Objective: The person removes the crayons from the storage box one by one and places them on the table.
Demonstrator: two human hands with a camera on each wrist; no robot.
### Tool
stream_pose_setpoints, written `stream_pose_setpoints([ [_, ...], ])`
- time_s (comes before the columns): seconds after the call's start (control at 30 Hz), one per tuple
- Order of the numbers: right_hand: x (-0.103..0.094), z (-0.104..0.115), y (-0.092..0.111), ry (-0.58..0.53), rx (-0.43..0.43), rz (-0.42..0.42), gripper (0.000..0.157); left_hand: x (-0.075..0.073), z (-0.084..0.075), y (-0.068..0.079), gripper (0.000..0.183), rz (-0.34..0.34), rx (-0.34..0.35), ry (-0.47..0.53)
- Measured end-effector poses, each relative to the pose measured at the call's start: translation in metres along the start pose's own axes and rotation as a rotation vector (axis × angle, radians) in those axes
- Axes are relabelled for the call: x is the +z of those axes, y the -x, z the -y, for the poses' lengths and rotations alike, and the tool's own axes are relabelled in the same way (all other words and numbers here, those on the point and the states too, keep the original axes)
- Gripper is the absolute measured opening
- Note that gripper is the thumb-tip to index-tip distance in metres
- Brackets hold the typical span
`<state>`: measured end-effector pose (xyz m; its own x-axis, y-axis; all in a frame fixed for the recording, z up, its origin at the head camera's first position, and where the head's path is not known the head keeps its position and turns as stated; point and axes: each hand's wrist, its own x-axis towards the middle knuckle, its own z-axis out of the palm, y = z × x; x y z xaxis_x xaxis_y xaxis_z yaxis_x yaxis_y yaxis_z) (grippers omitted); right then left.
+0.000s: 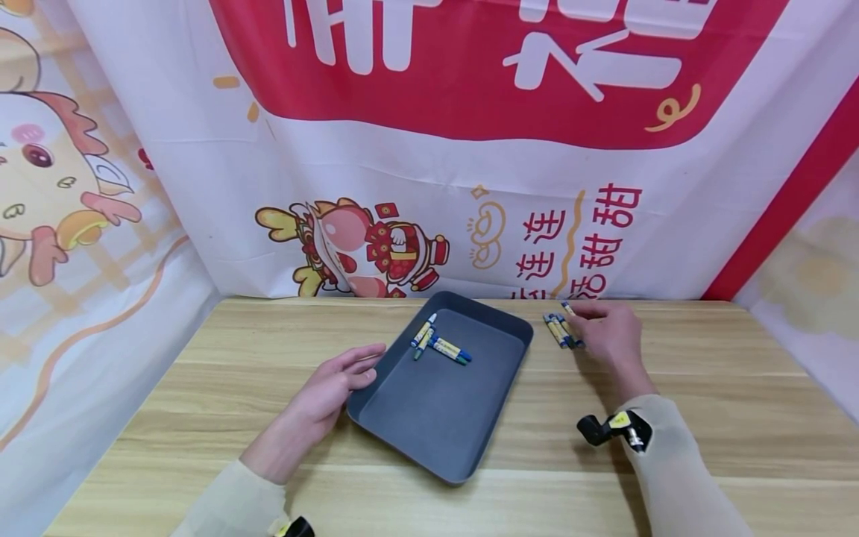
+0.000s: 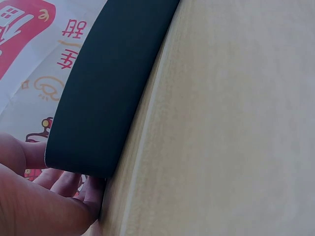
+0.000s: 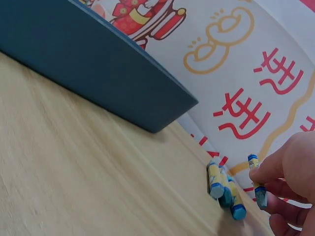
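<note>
My left hand (image 1: 333, 380) grips the left side of a dark grey rectangular tray (image 1: 429, 447); the left wrist view shows its fingers around the outer wall (image 2: 103, 88). Inside the tray, toward its far left, lie several crayons (image 1: 448, 348) with pale yellow wrappers and blue or green ends. Right of the tray, my right hand (image 1: 612, 333) pinches one crayon (image 3: 257, 182) between thumb and fingers, held just above the table. Close beside that hand, a small group of crayons (image 3: 215, 181) lies side by side on the wood.
The light wooden table (image 1: 725, 373) runs back to a white cloth backdrop (image 1: 403, 164) with red lettering and cartoon prints. The tray sits at a slant in the middle. A black wrist camera mount (image 1: 614, 429) juts from the right sleeve.
</note>
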<state>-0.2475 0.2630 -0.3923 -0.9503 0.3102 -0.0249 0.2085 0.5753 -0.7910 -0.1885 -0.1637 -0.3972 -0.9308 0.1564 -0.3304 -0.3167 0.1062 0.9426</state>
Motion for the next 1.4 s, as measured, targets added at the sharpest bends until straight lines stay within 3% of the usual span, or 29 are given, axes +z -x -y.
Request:
stream_pose_setpoints([
  [0.3,0.005,-0.009,-0.005,0.051,0.01,-0.028,0.034,-0.001,0.0,0.0,0.049,-0.002,0.004,0.0],
  [1.4,0.006,-0.016,-0.009,0.107,0.062,0.05,0.034,-0.001,-0.001,-0.002,0.048,-0.006,-0.005,0.012],
])
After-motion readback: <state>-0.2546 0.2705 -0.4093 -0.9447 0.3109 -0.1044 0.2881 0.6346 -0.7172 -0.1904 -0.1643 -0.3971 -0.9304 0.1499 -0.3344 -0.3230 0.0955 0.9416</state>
